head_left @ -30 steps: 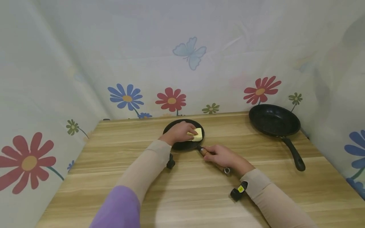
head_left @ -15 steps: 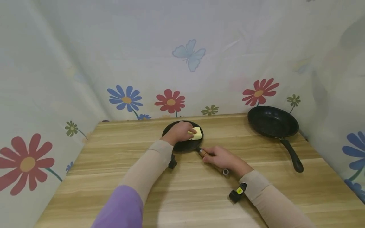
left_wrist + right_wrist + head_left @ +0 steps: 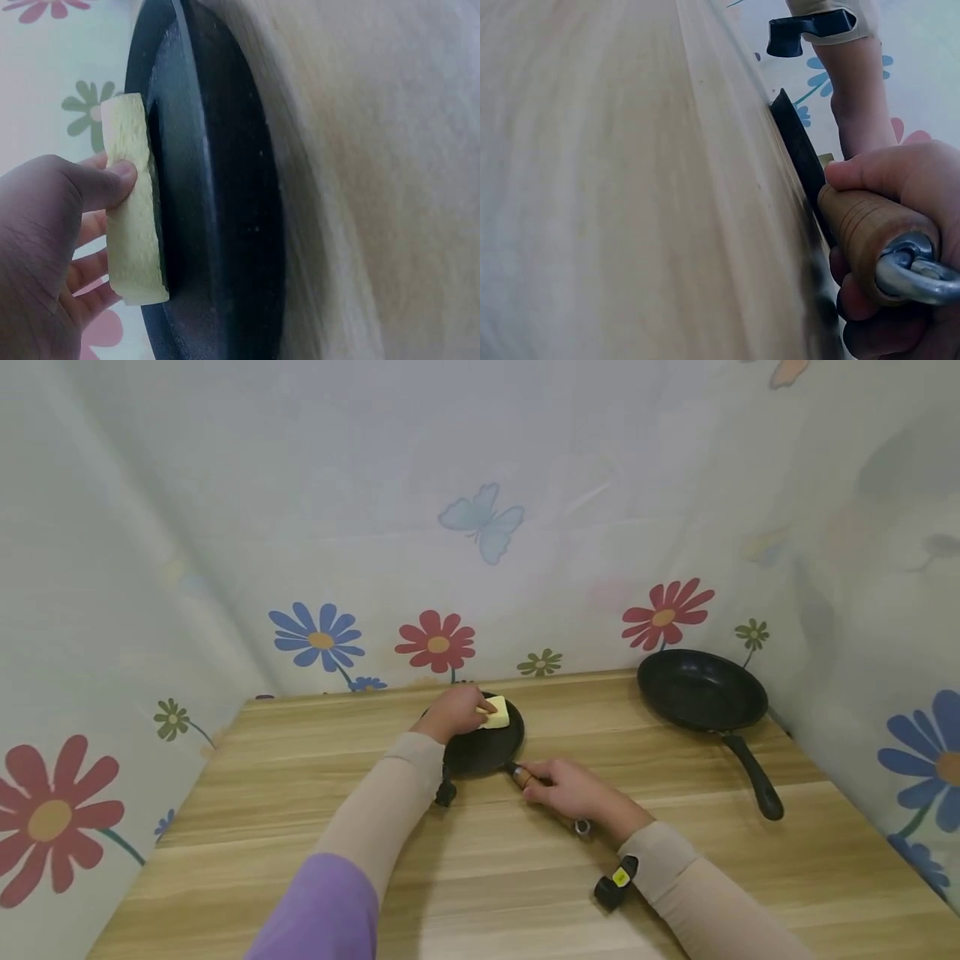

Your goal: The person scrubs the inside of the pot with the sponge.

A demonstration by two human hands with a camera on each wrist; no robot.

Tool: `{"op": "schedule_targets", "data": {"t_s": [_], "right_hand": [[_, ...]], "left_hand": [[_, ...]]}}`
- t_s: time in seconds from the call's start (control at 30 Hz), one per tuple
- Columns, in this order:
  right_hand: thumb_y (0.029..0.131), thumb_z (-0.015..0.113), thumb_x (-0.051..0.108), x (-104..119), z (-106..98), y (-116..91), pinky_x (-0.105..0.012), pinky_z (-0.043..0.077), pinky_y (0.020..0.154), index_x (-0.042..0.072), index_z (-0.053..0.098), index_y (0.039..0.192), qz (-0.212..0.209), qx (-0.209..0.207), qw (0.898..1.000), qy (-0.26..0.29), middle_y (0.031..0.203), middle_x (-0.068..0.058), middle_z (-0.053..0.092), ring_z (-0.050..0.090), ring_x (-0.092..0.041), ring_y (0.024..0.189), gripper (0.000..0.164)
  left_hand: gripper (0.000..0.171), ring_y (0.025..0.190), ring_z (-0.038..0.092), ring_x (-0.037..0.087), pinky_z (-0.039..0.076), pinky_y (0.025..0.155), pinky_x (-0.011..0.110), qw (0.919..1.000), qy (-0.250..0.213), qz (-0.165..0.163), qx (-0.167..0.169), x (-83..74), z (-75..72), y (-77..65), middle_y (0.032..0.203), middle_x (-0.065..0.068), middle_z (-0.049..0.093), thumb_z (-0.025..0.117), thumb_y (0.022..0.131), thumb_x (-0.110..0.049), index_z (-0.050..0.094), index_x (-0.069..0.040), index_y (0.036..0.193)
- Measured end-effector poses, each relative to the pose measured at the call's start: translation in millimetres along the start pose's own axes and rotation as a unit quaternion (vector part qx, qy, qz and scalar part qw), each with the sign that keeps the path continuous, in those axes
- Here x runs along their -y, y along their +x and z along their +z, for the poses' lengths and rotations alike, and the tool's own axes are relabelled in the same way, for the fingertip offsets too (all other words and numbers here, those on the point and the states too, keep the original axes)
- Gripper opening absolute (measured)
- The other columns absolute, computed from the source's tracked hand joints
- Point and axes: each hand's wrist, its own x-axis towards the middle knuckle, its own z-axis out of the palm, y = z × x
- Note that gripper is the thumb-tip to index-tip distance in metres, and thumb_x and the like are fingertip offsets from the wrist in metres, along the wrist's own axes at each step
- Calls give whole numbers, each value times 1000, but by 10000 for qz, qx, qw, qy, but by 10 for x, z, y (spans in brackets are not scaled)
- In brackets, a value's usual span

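My left hand (image 3: 452,713) pinches a pale yellow sponge (image 3: 498,713) over the far part of a small black frying pan (image 3: 491,753). In the left wrist view, the thumb presses on one long side of the sponge (image 3: 133,217) and fingers show behind it. The sponge's other side faces the dark inside of the pan (image 3: 180,150), right at its surface. My right hand (image 3: 573,789) grips the pan's handle, curled round the wood. The right wrist view shows this wooden handle (image 3: 870,232) with a metal ring at its end.
A larger black frying pan (image 3: 697,689) sits at the back right of the wooden table (image 3: 300,810), its black handle pointing toward the front. Behind the table hangs a white sheet (image 3: 360,527) printed with flowers and a butterfly.
The left hand and sponge have shifted from the pan's right side toward its far edge. My right hand keeps its grip on the handle. The head view has tilted slightly.
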Motion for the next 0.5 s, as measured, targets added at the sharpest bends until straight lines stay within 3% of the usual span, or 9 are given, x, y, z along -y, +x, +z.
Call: {"op": "schedule_targets", "data": {"t_s": [0.1, 0.33, 0.5], "right_hand": [[99, 62, 29, -9, 17, -4, -40, 48, 91, 11, 62, 140, 54, -52, 10000, 58, 123, -5, 69, 59, -15, 91, 45], [98, 62, 30, 8, 47, -21, -39, 49, 88, 15, 65, 138, 133, -229, 9996, -42, 114, -1, 71, 60, -14, 88, 43], [98, 62, 33, 12, 48, -12, -40, 50, 87, 16, 66, 137, 250, -337, 9990, -124, 109, 0, 71, 59, -14, 87, 43]], "left_hand": [[29, 85, 56, 18, 46, 78, 33, 9999, 36, -110, 31, 25, 0, -4, 115, -2, 74, 67, 92, -14, 78, -20, 118], [29, 110, 66, 27, 48, 99, 39, 9997, 203, -50, -88, 100, 4, -51, 112, 3, 75, 67, 94, -15, 76, -17, 121], [29, 114, 64, 30, 47, 102, 41, 9996, 178, -56, -195, 164, 8, -29, 114, 4, 75, 67, 94, -16, 76, -19, 122]]}}
